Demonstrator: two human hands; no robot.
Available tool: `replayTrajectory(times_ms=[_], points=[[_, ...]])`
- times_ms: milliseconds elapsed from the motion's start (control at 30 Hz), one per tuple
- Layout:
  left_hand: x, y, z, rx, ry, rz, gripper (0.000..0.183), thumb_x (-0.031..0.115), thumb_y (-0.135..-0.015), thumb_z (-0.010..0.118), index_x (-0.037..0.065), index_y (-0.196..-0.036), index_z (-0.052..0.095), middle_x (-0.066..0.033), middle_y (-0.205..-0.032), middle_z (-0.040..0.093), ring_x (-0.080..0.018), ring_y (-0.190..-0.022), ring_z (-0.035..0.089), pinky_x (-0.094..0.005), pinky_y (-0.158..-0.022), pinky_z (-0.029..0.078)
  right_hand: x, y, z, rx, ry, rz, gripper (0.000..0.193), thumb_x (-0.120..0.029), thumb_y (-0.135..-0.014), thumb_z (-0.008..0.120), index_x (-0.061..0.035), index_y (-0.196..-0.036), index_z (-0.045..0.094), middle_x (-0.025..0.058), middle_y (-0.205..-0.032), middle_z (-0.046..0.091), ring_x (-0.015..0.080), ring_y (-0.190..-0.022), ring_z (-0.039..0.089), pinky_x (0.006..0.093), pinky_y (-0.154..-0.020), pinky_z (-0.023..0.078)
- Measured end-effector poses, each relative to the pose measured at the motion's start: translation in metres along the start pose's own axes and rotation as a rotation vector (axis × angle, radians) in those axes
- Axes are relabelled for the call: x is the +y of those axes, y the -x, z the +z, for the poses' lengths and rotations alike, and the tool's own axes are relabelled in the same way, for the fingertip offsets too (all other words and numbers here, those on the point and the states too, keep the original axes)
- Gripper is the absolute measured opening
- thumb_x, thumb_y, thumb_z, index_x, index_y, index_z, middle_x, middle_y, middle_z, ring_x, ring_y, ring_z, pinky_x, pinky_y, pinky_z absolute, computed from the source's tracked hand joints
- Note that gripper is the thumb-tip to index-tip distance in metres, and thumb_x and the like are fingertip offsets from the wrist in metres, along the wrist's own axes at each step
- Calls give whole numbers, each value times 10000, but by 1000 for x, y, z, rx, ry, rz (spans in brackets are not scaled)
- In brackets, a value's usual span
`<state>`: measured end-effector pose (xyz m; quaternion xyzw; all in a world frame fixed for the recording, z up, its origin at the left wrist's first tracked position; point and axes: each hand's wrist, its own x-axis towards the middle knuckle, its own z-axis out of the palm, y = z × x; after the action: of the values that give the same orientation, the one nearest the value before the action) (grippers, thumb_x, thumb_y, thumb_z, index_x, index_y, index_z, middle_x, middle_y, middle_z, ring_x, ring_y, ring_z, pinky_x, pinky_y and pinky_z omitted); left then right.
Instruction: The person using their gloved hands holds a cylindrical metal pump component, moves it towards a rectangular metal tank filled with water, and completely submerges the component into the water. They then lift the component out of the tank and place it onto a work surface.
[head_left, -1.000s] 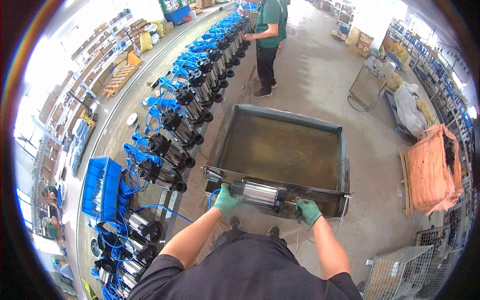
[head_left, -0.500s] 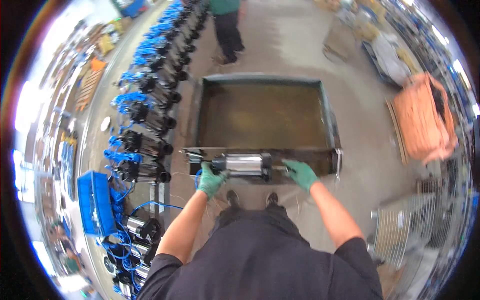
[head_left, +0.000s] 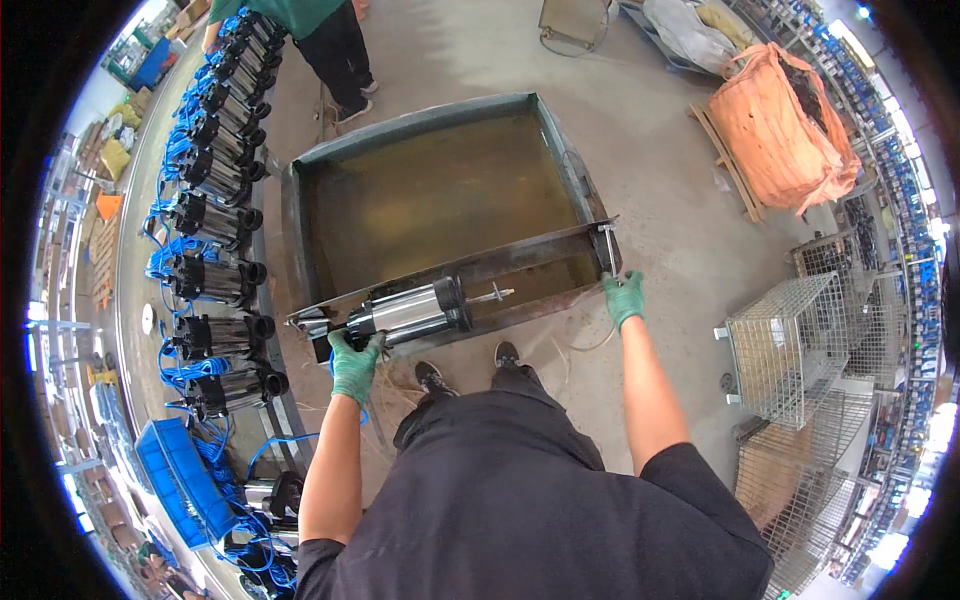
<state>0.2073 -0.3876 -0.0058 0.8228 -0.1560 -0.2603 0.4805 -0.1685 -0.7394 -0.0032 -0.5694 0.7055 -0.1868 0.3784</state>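
Note:
A submersible pump (head_left: 408, 312), a shiny steel cylinder with black ends, lies along the near edge of a water-filled metal tank (head_left: 420, 118). My left hand (head_left: 354, 364), in a green glove, grips the pump's black left end. From its right end a thin metal fitting (head_left: 490, 296) with a pale tip sticks out. My right hand (head_left: 625, 297), also gloved in green, closes on the lower end of a slim metal handle (head_left: 610, 250) at the tank's near right corner. The glove partly hides that grip. A blue cable (head_left: 364, 416) hangs beside my left wrist.
Steel pumps (head_left: 215, 280) with blue cables line a long bench on the left. A blue bin (head_left: 185, 485) stands near them. Beyond the tank a person (head_left: 335, 60) stands at the bench. To the right are wire cages (head_left: 790, 340) and an orange bulk bag (head_left: 775, 130) on a pallet.
My right hand has left the pump's right end and moved right to the handle at the tank corner. My left hand stays at the pump. The view has turned.

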Motion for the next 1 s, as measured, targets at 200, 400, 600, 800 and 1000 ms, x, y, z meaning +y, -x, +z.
replayTrajectory(times_ms=[200,400,600,800,1000], points=[[-7,-15,10,-52,14,5,715,186,-829,904,10,-1305,400,-80,-1111,600,-170,-984,568,-310,-898,502,38,-133,17,-2,-102,-184,760,-381,-879,796,42,-1409,453,213,-1126,669,287,-897,672,445,-789,579],[-15,-10,-3,11,-49,-49,704,177,-837,898,17,-1319,411,-87,-1165,614,-182,-1021,585,-316,-918,505,-38,-92,27,-38,135,-374,403,-367,-948,756,-105,-1168,542,117,-928,664,236,-792,642,408,-733,532],[-2,-13,-1,-32,-80,-41,778,213,-797,927,-33,-1307,394,-99,-1142,610,-179,-991,578,-306,-897,515,-23,-5,40,-303,-104,-655,115,-178,-944,673,-114,-1016,608,89,-811,608,198,-737,578,386,-705,516],[4,-19,-4,-45,-43,-98,605,137,-860,877,4,-1247,432,-97,-1162,631,-183,-1011,598,-303,-924,507,-42,54,84,-736,-536,-4,211,-172,-983,544,-79,-849,677,12,-778,644,111,-679,557,291,-595,438],[9,-19,-2,-60,-33,-28,596,133,-845,889,-11,-1212,442,-116,-1131,661,-187,-975,622,-305,-882,529,-53,63,96,-725,-631,4,284,-201,-1029,504,-91,-835,681,-4,-689,592,110,-583,544,284,-530,416]])
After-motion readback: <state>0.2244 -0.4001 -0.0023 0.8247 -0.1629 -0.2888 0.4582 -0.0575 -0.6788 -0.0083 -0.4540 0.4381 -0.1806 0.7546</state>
